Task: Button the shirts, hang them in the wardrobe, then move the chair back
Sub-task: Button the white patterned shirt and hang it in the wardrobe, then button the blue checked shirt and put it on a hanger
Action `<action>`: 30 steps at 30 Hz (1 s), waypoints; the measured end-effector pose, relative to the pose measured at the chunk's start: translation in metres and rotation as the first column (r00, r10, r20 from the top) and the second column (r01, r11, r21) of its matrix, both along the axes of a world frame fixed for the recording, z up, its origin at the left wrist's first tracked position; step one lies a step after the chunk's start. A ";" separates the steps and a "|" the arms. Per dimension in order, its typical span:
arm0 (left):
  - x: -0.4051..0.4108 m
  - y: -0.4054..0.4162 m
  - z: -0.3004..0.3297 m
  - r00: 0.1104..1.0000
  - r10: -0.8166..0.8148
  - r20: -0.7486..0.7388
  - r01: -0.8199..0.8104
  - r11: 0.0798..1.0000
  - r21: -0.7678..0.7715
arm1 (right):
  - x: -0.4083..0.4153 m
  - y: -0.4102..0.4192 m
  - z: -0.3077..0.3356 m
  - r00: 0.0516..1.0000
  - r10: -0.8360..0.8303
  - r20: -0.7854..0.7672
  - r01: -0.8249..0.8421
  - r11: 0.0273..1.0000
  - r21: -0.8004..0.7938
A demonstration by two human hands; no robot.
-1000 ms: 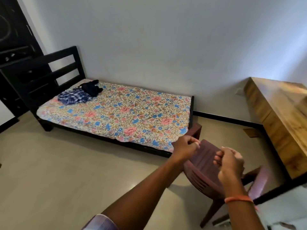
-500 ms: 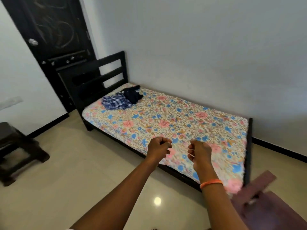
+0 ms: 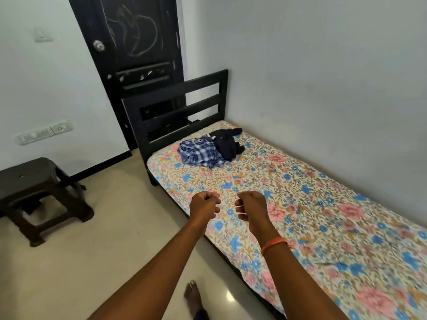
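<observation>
While both hands, left hand point(image 3: 204, 204) and right hand point(image 3: 250, 205), hover fisted and empty, the shirts point(image 3: 208, 151) lie crumpled well beyond them on the bed point(image 3: 323, 204), evidently awaiting collection.

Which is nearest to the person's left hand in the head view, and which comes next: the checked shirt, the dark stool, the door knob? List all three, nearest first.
From the left hand:
1. Checked shirt, crumpled at the head of the bed, ahead of the hand.
2. Dark stool, on the floor to the left.
3. Door knob, on the black door beyond the headboard.
</observation>
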State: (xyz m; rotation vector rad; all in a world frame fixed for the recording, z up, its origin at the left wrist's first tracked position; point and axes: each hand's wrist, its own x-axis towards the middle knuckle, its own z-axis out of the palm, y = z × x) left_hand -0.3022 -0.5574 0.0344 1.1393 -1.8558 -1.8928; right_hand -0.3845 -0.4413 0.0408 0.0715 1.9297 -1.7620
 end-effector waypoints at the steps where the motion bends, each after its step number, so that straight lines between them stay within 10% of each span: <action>1: -0.018 -0.020 -0.009 1.000 0.010 0.008 -0.010 1.000 0.011 | -0.019 -0.021 -0.010 1.000 0.005 0.009 -0.005 1.000 0.010; 15: -0.269 -0.302 -0.192 0.979 0.078 0.188 -0.144 0.918 0.369 | -0.292 -0.340 -0.197 0.926 0.367 -0.090 -0.283 0.832 0.477; 20: -0.338 -0.363 -0.341 0.986 0.107 0.130 -0.151 0.900 0.409 | -0.379 -0.428 -0.359 0.727 0.659 -0.194 -0.401 0.636 0.660; 30: -0.377 -0.314 -0.561 0.980 -0.102 0.170 0.100 0.995 0.022 | -0.502 -0.513 -0.558 0.262 0.864 -0.431 0.113 0.416 0.902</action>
